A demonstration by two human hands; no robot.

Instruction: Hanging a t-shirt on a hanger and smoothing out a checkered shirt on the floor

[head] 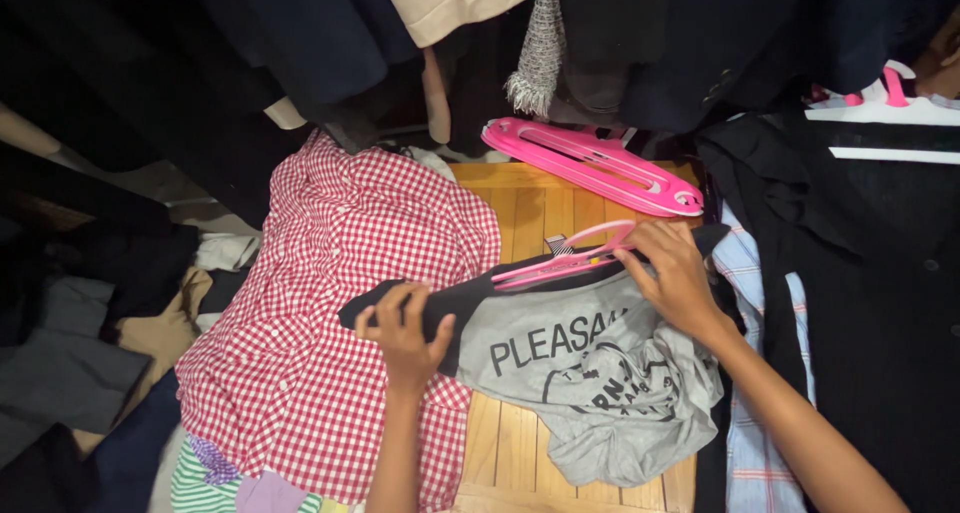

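- Head view: left hand pinches the dark sleeve of a grey T-shirt, fingers closed on the cloth.
- Right hand closed on a pink hanger, which is partly inside the shirt's neck.
- Shirt lies on a wooden surface, overlapping a red checked shirt on the left.
- More pink hangers stacked just behind; dark clothes hang above.
- Tip, judging by this: keep sleeve taut w/ left hand, seat hanger arm fully in the shoulder, don't stretch the neck.
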